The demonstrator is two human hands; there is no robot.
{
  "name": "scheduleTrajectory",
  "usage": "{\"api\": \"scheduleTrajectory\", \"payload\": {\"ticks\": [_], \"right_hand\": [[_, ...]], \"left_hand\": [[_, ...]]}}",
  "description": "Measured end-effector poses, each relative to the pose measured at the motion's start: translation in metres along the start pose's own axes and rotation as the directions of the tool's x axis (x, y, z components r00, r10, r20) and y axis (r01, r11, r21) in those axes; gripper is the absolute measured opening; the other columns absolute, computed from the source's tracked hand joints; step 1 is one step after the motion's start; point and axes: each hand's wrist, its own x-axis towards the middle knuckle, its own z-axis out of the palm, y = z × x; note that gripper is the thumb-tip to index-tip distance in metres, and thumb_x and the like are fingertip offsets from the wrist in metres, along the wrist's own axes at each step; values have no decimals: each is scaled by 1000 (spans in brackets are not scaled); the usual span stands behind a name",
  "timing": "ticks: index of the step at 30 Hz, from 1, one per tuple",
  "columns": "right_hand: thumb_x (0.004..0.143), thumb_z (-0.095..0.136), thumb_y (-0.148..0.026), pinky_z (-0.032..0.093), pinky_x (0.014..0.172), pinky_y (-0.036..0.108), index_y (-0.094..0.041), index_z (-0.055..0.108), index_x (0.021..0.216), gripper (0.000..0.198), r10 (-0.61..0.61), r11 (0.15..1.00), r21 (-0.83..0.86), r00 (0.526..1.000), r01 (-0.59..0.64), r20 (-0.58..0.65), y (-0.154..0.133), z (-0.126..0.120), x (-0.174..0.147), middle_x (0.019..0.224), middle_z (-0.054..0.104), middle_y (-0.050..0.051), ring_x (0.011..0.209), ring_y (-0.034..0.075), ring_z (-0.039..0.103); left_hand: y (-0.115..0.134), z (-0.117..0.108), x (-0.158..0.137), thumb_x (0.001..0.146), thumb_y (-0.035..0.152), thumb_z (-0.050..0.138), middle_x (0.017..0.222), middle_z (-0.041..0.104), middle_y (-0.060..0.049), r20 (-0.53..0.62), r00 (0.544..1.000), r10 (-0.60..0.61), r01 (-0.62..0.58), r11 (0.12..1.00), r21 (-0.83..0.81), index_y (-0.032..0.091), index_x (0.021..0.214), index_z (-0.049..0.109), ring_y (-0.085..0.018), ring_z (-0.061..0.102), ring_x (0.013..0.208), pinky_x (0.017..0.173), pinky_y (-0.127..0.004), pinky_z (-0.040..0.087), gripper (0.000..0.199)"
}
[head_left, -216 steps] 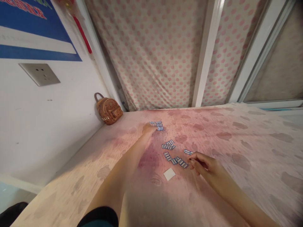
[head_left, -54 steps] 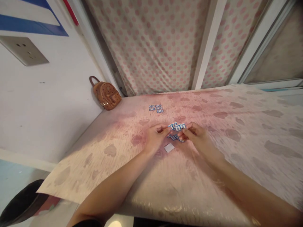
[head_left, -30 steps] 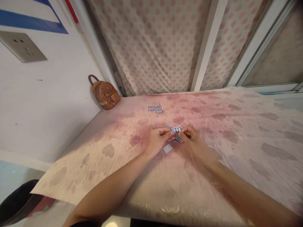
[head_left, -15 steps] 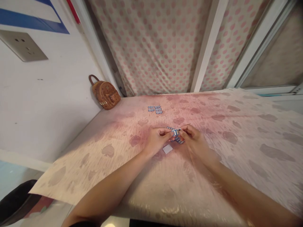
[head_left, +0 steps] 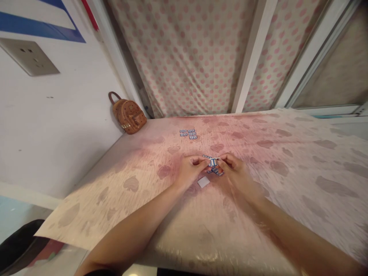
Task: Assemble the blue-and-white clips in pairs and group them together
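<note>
My left hand (head_left: 192,166) and my right hand (head_left: 236,168) meet above the middle of the table, fingers closed in a pinch. Between them they grip a small flat piece with blue and white stripes (head_left: 213,162), one hand at each side; its exact kind is too small to make out. Beneath the fingers lie several similar blue-and-white pieces (head_left: 218,172), partly hidden by the hands. A small white rectangle (head_left: 204,181), like paper or card, lies just in front of my left hand.
Farther back on the patterned tablecloth (head_left: 129,214), several blue-and-white pieces (head_left: 188,133) lie in short rows. A brown miniature backpack (head_left: 129,115) leans against the wall at the back left. A dotted curtain (head_left: 195,57) hangs behind the table.
The held piece has tilted slightly between my fingers. Both hands stay in nearly the same place, and the pieces on the table have not moved.
</note>
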Motion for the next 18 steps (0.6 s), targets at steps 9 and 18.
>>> {"api": "scheduleTrajectory", "payload": {"ticks": [9, 18], "right_hand": [[90, 63, -40, 44, 61, 29, -21, 63, 82, 20, -1, 999, 44, 999, 0, 34, -3, 0, 1, 70, 62, 0, 65, 16, 57], [88, 55, -40, 44, 61, 30, -23, 60, 77, 21, 9, 985, -171, 1000, -7, 13, -8, -11, 6, 69, 63, 1, 63, 17, 58]], "left_hand": [[0, 1, -1, 78, 31, 76, 77, 74, -5, -27, 999, -30, 27, 994, -110, 14, 84, 76, -12, 67, 69, 70, -24, 54, 18], [4, -7, 5, 80, 31, 73, 73, 73, -4, -101, 992, 77, -70, 995, 64, 16, 77, 75, -13, 67, 67, 69, -26, 54, 15]]}}
